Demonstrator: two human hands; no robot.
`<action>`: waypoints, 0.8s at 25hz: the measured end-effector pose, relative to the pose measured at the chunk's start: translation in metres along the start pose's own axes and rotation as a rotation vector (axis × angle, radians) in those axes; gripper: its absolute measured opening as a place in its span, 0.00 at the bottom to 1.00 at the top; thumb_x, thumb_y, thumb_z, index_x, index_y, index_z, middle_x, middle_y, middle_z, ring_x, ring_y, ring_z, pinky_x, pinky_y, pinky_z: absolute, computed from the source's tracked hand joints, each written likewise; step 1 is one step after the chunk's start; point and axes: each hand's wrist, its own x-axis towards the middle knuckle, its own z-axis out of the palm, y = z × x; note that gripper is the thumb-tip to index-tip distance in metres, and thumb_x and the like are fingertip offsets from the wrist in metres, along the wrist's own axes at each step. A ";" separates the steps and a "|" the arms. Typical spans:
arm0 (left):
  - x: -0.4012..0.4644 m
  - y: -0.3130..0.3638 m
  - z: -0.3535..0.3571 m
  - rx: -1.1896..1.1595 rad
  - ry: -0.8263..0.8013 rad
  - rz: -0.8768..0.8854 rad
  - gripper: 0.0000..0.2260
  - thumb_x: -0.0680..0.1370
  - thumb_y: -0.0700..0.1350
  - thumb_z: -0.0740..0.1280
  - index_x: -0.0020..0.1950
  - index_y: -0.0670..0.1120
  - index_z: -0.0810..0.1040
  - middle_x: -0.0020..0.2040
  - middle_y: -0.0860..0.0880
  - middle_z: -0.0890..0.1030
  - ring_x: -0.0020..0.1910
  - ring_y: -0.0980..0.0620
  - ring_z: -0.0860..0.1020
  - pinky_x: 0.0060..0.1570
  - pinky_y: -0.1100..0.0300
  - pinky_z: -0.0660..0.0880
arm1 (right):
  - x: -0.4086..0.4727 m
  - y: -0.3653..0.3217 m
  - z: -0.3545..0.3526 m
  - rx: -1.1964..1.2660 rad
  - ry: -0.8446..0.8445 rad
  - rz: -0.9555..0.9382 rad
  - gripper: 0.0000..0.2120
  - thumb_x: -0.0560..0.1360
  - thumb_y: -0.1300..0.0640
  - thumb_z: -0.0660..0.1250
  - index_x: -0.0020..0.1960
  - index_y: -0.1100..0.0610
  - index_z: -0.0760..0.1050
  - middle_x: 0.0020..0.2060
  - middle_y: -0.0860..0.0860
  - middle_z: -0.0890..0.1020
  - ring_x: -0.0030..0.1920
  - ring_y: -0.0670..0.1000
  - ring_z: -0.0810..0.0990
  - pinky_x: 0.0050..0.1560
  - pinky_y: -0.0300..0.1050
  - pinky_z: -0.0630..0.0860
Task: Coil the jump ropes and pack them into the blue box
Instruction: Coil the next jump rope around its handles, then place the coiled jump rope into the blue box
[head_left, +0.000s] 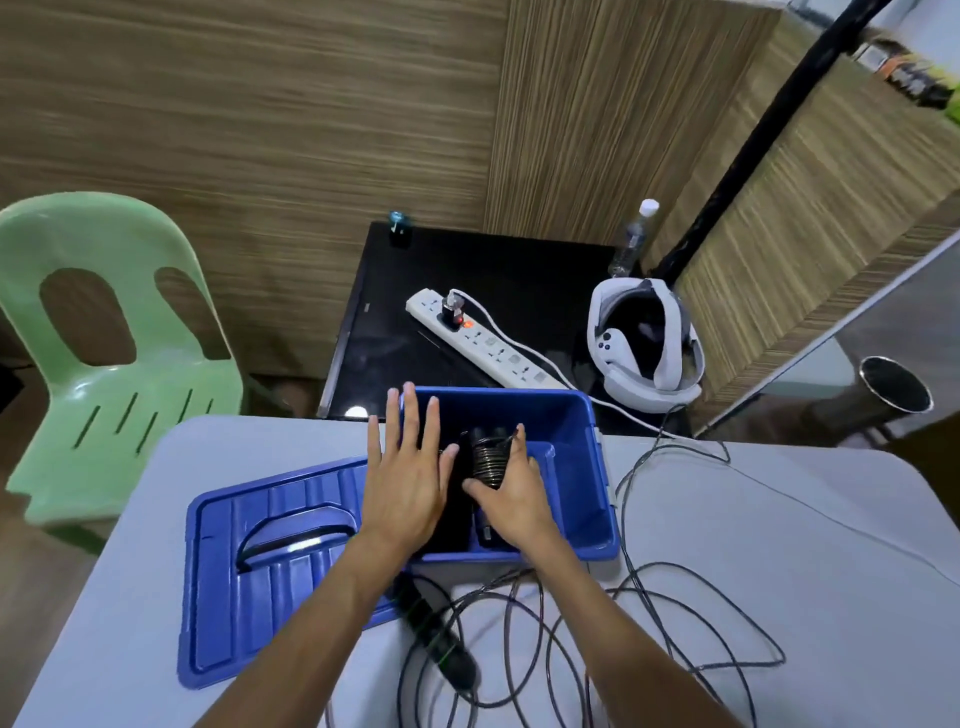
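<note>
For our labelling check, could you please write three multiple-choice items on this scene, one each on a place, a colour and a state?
1. Where does the lid lie?
A. on the box
B. on the table, left of the box
C. on the chair

2. What colour is the chair?
A. green
B. red
C. white

3. What is the right hand doing?
A. resting flat on the table
B. gripping the bottle
C. gripping a coiled rope in the box

Answers: 1 B, the lid lies flat on the table beside the open box. 2 A, its plastic is pale green. 3 C, its fingers curl round the coiled rope inside the box.
</note>
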 end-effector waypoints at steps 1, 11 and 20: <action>0.001 -0.001 0.003 -0.009 -0.009 -0.007 0.28 0.82 0.56 0.45 0.78 0.44 0.55 0.79 0.41 0.48 0.78 0.43 0.44 0.75 0.44 0.48 | 0.005 0.002 0.003 -0.010 -0.007 0.016 0.50 0.75 0.50 0.71 0.80 0.50 0.36 0.76 0.59 0.59 0.73 0.57 0.64 0.70 0.53 0.66; 0.000 -0.003 0.008 -0.048 -0.027 0.036 0.27 0.82 0.55 0.43 0.78 0.42 0.56 0.79 0.38 0.49 0.78 0.41 0.44 0.75 0.43 0.51 | 0.032 0.015 0.020 -0.098 -0.182 0.185 0.42 0.82 0.48 0.60 0.78 0.56 0.31 0.77 0.55 0.33 0.79 0.56 0.42 0.77 0.55 0.50; -0.002 -0.001 0.007 -0.013 -0.033 0.036 0.29 0.82 0.57 0.44 0.76 0.41 0.61 0.78 0.38 0.50 0.78 0.41 0.44 0.74 0.42 0.54 | 0.033 0.011 0.020 -0.248 0.107 0.174 0.41 0.75 0.56 0.73 0.77 0.65 0.51 0.62 0.62 0.76 0.62 0.61 0.76 0.55 0.50 0.73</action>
